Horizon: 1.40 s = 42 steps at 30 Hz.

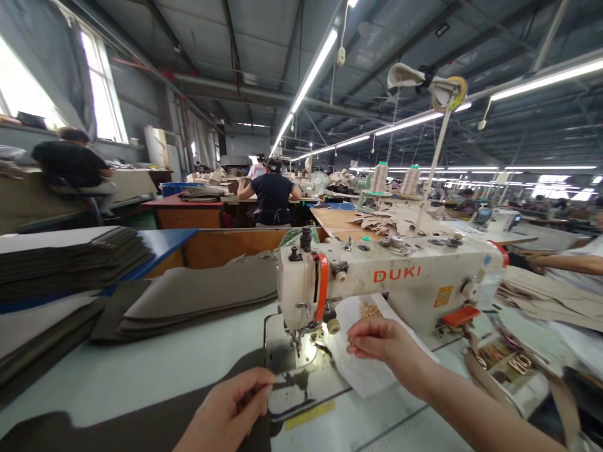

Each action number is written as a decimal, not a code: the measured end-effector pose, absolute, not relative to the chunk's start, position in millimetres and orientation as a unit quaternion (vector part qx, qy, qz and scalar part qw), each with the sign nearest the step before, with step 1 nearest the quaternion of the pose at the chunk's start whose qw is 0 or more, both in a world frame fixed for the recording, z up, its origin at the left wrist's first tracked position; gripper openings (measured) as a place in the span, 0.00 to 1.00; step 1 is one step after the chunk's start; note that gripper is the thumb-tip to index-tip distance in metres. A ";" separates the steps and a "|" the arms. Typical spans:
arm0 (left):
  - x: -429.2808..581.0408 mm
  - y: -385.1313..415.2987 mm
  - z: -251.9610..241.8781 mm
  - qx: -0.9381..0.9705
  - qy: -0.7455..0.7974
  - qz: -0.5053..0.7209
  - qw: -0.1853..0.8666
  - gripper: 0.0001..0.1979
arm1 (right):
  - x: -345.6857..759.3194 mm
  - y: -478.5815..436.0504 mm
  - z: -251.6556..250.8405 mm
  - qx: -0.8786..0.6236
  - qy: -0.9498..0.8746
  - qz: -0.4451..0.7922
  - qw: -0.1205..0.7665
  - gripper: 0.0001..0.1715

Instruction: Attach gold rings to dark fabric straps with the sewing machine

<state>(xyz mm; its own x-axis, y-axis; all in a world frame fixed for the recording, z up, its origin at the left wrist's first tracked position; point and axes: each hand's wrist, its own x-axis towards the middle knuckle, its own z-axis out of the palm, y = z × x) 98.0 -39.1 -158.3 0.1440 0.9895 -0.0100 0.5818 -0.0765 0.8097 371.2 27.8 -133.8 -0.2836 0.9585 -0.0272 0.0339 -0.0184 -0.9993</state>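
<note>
My left hand (230,408) is closed in a pinch at the right edge of a dark grey-brown fabric piece (155,417), in front of the sewing machine (400,276). A thin dark edge shows past its fingertips. To the right of the needle area (299,345), my right hand (379,339) hovers over a white sheet (362,376) with fingertips pressed together. Whatever sits between them is too small to make out. Several small gold-coloured metal pieces (370,309) lie on the sheet just beyond that hand. The machine's lamp lights the metal plate under the needle.
Stacked dark fabric panels (198,292) lie left of the machine, with another stack (70,257) farther left. At right sits a tray of gold metal fittings (513,361) with straps. Thread cones (379,177) stand behind. Co-workers sit ahead and at left; another person's arm (565,262) reaches in right.
</note>
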 end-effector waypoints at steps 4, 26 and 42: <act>101.4 -45.1 -155.4 0.682 0.574 0.303 0.337 0.14 | 345.3 -2.4 -133.0 -0.410 -0.469 0.686 0.376 0.18; 99.2 -48.8 -158.1 0.674 0.567 0.352 0.317 0.12 | 290.0 0.9 -169.4 -0.364 -0.502 0.719 0.313 0.26; 95.9 -39.4 -166.2 0.542 0.507 0.385 0.549 0.21 | 284.9 -1.4 -167.3 -0.325 -0.557 0.688 0.334 0.26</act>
